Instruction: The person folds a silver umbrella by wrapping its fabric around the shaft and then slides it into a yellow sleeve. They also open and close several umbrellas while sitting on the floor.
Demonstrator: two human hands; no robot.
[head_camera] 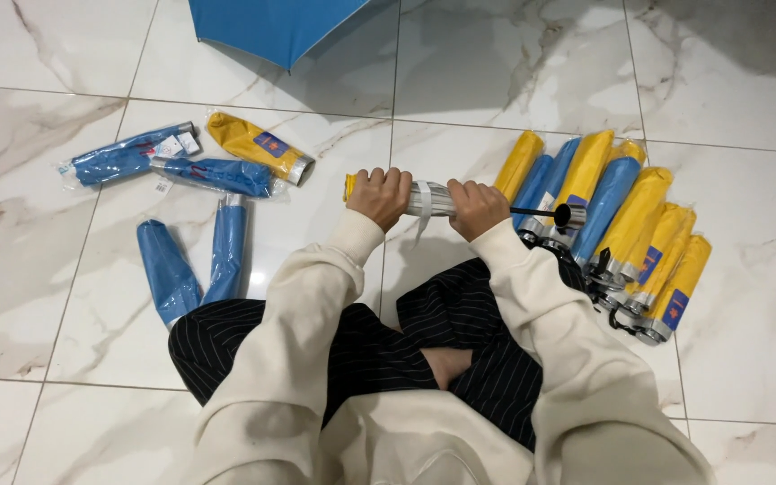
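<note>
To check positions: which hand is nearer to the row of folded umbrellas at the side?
Right. The right hand is beside the row of folded umbrellas; the left hand is farther away.

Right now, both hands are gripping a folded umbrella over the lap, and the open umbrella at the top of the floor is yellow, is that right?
Not quite: the head view shows the open umbrella is blue, not yellow. The rest holds: the left hand and right hand both grip the folded umbrella over the lap.

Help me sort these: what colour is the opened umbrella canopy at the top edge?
Plain blue; the opened umbrella canopy shows only in the head view, partly cut off.
</note>
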